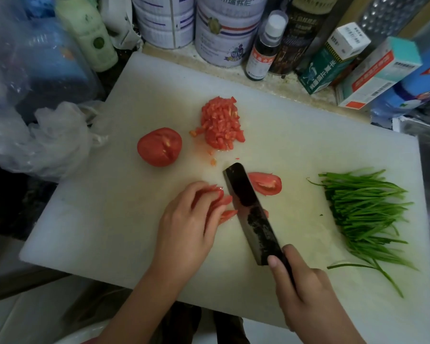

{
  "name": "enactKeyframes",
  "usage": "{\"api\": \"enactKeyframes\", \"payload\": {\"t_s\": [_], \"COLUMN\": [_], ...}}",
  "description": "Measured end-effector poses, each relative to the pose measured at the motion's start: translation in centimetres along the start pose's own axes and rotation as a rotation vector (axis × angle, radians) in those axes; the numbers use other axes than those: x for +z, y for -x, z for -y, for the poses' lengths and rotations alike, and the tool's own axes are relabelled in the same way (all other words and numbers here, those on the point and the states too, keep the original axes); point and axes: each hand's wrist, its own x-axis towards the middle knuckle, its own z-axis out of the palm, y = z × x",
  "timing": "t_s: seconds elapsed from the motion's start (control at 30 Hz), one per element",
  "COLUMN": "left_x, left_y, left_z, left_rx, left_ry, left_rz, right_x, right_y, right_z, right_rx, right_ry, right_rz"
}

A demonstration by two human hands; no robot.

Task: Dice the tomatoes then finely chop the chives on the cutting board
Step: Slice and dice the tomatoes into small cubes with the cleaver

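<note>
Toward the near edge of the cutting board [109,207], the left hand [184,219] clamps its grip on tomato slices [225,202]; just to their right, the knife [248,209] runs diagonally, its handle clamped in the right hand [305,289]; chives [365,219] lie by the right edge.

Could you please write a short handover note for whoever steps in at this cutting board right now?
Left hand holds the tomato slices down; right hand grips the knife, blade at those slices.
Done: a diced tomato pile at the far middle of the cutting board.
To do: these slices, the loose wedge right of the blade, the large tomato piece, then all the chives, uncut at right.
</note>
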Motion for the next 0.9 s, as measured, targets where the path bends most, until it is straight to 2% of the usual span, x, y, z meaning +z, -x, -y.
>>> {"api": "enactKeyframes", "payload": {"t_s": [0.07,0.17,0.37,0.5,0.63,0.8,0.9], "left_x": [0.0,0.3,1.0,0.8,0.2,-0.3,0.1], "left_y": [0.3,1.0,1.1,1.1,1.7,2.1,2.3], "left_z": [0.2,1.1,2.0,2.2,2.6,2.6,2.4], "left_rx": [-0.020,0.079,0.270,0.342,0.383,0.413,0.314], "left_ry": [0.029,-0.025,-0.106,-0.150,-0.207,-0.248,-0.208], "left_rz": [0.090,0.164,0.019,-0.010,-0.003,-0.028,-0.005], "right_x": [0.3,0.4,0.5,0.3,0.5,0.1,-0.3], "right_y": [-0.2,-0.6,-0.7,-0.8,-0.6,-1.2,-1.7], "right_z": [0.4,0.3,0.1,0.4,0.5,0.5,0.0], "right_rx": [-0.029,-0.072,-0.115,-0.148,-0.157,-0.213,-0.167], "right_ry": [0.003,0.008,0.092,0.138,0.140,0.135,0.113], "right_rz": [0.014,0.046,0.073,0.085,0.125,0.073,0.114]}}
